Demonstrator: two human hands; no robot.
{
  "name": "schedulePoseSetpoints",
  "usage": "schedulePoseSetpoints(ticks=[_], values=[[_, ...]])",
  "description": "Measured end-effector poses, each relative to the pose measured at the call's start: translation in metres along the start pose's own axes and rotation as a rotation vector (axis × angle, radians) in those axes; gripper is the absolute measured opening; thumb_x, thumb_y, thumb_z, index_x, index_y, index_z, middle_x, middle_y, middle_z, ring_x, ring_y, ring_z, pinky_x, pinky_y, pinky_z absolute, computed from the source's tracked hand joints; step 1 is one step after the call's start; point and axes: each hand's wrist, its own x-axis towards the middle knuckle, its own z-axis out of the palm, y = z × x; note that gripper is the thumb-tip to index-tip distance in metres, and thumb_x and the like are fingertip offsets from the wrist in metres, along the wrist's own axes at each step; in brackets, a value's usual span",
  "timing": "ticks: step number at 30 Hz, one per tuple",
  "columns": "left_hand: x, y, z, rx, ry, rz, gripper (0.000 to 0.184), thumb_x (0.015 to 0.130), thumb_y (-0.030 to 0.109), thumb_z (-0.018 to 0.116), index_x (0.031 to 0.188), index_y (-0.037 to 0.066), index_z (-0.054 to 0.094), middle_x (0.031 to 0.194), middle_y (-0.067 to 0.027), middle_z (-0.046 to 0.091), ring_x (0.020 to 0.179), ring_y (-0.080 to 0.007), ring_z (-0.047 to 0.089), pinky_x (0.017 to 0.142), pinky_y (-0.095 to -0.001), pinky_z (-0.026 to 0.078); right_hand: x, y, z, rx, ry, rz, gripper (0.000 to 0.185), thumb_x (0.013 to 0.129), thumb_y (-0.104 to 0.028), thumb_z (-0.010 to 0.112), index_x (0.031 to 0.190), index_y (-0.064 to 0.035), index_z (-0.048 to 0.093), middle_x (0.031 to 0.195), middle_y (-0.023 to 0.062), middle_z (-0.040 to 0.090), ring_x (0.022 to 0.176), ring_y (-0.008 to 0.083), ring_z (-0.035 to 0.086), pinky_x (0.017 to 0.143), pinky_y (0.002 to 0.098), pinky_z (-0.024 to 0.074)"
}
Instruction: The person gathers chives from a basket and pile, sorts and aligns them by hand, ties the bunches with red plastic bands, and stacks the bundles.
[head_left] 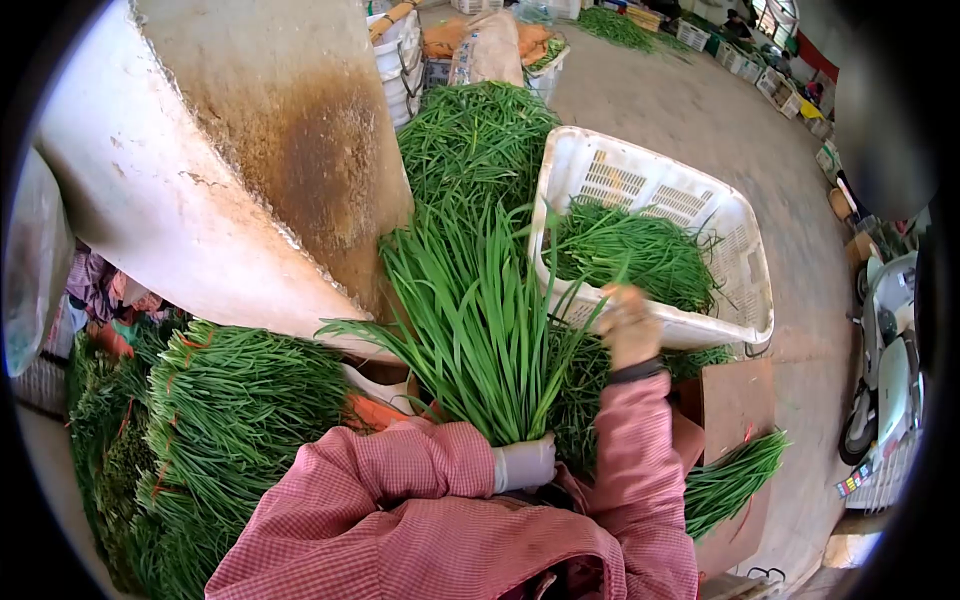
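Note:
A fanned bunch of garlic chives [485,340] rises from my left hand [525,465], which is wrapped in grey and closed round the stem ends, close to my body. My right hand [632,328] is lifted beside the near rim of a white plastic crate [690,325]. Motion smears its fingers, and I cannot make out whether it holds a leaf. Inside the crate lies a heap of loose chives [635,250]. More loose chives [480,140] are piled behind the bunch.
Tied chive bundles [240,400] are stacked at the left, below a rust-stained curved sheet [290,130]. At the right, another bundle [735,480] rests on a brown board [740,400]. A scooter [890,350] stands farther right. Crates and people are in the background.

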Motion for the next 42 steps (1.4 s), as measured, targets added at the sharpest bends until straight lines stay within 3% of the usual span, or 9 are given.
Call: schedulePoseSetpoints(ticks=[7,15,18,20,24,26,32,37,42], values=[[0.003,0.002,0.019,0.125,0.297,0.029,0.017,0.073,0.019,0.048,0.076,0.008,0.06,0.069,-0.0049,0.058,0.063,-0.0215,0.054,0.066,-0.035,0.04,0.039,-0.052,0.041,-1.39,-0.176,-0.833,0.046,0.073,-0.012,0.063,0.115,-0.0215,0.05,0.075,0.0078,0.058,0.062,0.0188,0.054,0.061,0.0311,0.0508],[0.006,0.002,0.012,0.211,0.194,0.046,0.02,0.073,0.02,0.046,0.066,0.007,0.059,0.063,-0.0073,0.056,0.057,-0.0212,0.052,0.059,-0.0337,0.039,0.073,-0.012,0.084,-1.434,-0.68,-0.658,0.018,0.081,-0.013,0.047,0.093,-0.0062,0.059,0.081,0.0146,0.06,0.072,0.0255,0.059,0.069,0.0342,0.0486],[0.005,0.0,0.01,0.229,0.234,0.047,0.019,0.073,0.02,0.046,0.068,0.007,0.059,0.064,-0.0074,0.057,0.058,-0.0213,0.053,0.061,-0.0333,0.038,0.093,0.0,0.048,-0.657,-0.174,-0.513,0.009,0.079,-0.01,0.056,0.082,-0.0041,0.062,0.076,0.0076,0.061,0.068,0.0159,0.057,0.061,0.0295,0.047],[0.005,-0.002,0.008,0.227,0.204,0.06,0.018,0.074,0.019,0.045,0.07,0.008,0.06,0.066,-0.0066,0.058,0.06,-0.0206,0.053,0.065,-0.035,0.039,0.099,-0.013,0.019,-1.094,-0.05,-0.506,0.013,0.076,-0.016,0.059,0.086,-0.0098,0.064,0.083,0.0134,0.063,0.068,0.0274,0.06,0.063,0.0336,0.0467],[0.017,-0.002,0.001,0.125,0.008,0.087,0.023,0.076,0.02,0.045,0.079,0.008,0.064,0.072,-0.0038,0.062,0.064,-0.0217,0.056,0.069,-0.0425,0.039,0.057,-0.036,0.023,-1.657,-0.285,-0.226,0.082,0.066,-0.044,0.064,0.128,-0.0019,0.03,0.128,0.0212,0.036,0.113,0.0336,0.041,0.09,0.0376,0.0392],[0.027,-0.002,0.005,0.133,-0.032,0.101,0.021,0.074,0.019,0.048,0.079,0.01,0.066,0.071,-0.0023,0.063,0.063,-0.0219,0.058,0.067,-0.0384,0.041,0.052,-0.016,0.023,-1.502,-0.488,-0.723,0.094,0.063,-0.043,0.066,0.133,-0.0047,0.017,0.138,0.0191,0.015,0.125,0.035,0.021,0.101,0.0389,0.0267],[0.023,-0.007,-0.01,0.061,-0.073,0.142,0.02,0.072,0.02,0.049,0.078,0.011,0.066,0.07,-0.0021,0.063,0.062,-0.0214,0.058,0.065,-0.0365,0.042,-0.045,-0.051,0.1,-1.496,-0.857,-0.605,0.111,0.049,-0.046,0.073,0.136,-0.0113,0.013,0.14,0.0192,0.007,0.126,0.034,0.018,0.104,0.0408,0.0174],[0.021,-0.005,-0.01,0.005,-0.117,0.187,0.019,0.071,0.02,0.051,0.077,0.011,0.066,0.07,-0.002,0.063,0.061,-0.0211,0.058,0.063,-0.0349,0.043,0.058,0.023,0.025,-1.301,0.037,-0.103,0.092,0.062,-0.027,0.072,0.133,-0.0102,0.018,0.139,0.0159,0.014,0.122,0.0395,0.023,0.095,0.0418,0.0354],[0.012,-0.021,-0.034,-0.153,-0.147,0.236,0.018,0.07,0.021,0.052,0.076,0.012,0.066,0.069,-0.0019,0.063,0.061,-0.0207,0.058,0.061,-0.0333,0.044,0.035,-0.007,-0.009,-1.527,-0.038,-0.253,0.082,0.066,-0.029,0.07,0.132,-0.0136,0.024,0.139,0.0108,0.017,0.123,0.0319,0.026,0.094,0.042,0.034]])
